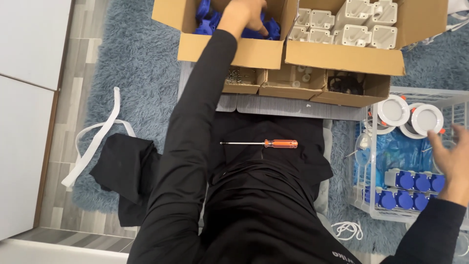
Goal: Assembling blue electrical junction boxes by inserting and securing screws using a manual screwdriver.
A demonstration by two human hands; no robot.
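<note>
blue parts [204, 22] under left hand [246, 14]

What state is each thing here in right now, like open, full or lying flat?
Left hand: reaching into the box of blue parts; grip hidden.
Right hand: open, empty, over the white basket.
Box of blue parts: open.
Box of white parts: open, filled.
Screwdriver: lying flat, untouched.
White basket: holds blue-capped pieces and round white lamps.

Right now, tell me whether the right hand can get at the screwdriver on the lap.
Probably yes. The right hand hovers open over the white basket, holding nothing, and the screwdriver lies uncovered on the lap with nothing between them. The left hand is off in the cardboard box.
</note>
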